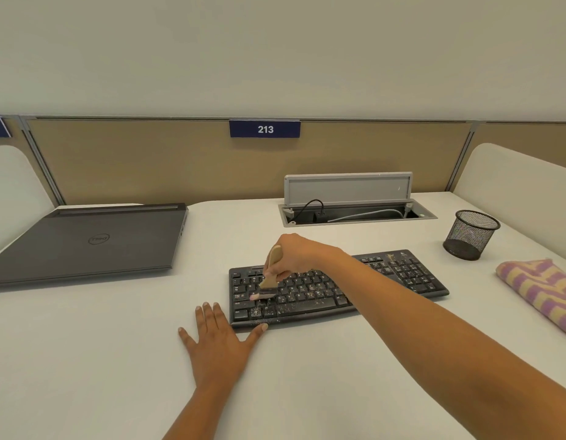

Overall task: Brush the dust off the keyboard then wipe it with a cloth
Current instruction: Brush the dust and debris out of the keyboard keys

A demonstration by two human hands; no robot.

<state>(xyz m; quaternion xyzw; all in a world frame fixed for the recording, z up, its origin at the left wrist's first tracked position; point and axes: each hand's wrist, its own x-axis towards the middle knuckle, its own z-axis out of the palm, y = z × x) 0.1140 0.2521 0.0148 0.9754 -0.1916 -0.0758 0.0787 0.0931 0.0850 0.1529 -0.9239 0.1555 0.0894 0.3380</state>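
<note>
Wooden brush, one, sweeps one keyboard; one cloth nearby.

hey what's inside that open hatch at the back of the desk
Inside the hatch, a black cable and a grey cable show. Anything deeper is hidden in shadow below the rim.

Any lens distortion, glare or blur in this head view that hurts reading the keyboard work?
Head view: wide-angle bowing bends the partition top and desk edges; lighting is soft and even, no glare, faint shadows; right hand, brush and keyboard are sharp enough to show dust specks, though key legends are too small to read.
</note>
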